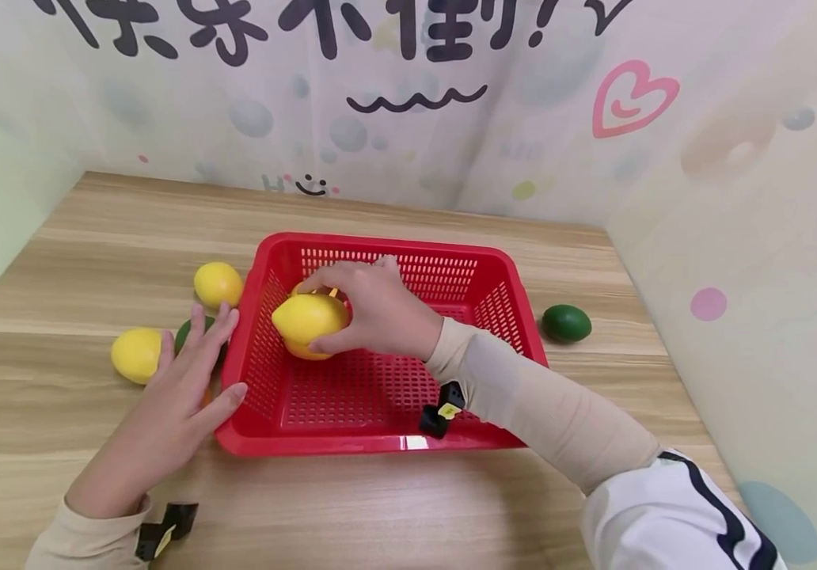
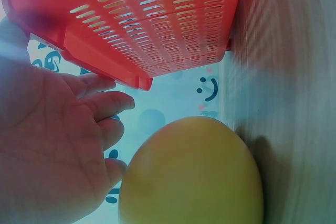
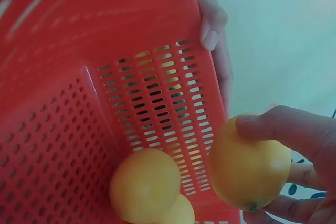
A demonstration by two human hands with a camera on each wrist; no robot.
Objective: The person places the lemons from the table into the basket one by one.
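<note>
My right hand [image 1: 380, 309] holds a lemon [image 3: 247, 163] between thumb and fingers, above the left part of a red plastic basket [image 1: 380, 443]. Below it in the basket lie other yellow fruits, and one lemon [image 3: 145, 184] shows clearly in the right wrist view. Against the basket's left side rests my left hand [image 1: 191, 388], thumb at the rim and fingers extended. Beside that hand on the table are a lemon [image 1: 138, 355] and a dark green fruit [image 1: 186, 336], the latter partly hidden by the fingers. In the left wrist view a large yellow fruit [image 2: 191, 177] sits near the palm.
Another lemon [image 1: 218, 283] lies by the basket's back left corner. To the right of the basket is a dark green fruit [image 1: 567, 324]. A printed cloth wall [image 1: 408, 150] closes off the back of the wooden table [image 1: 408, 507].
</note>
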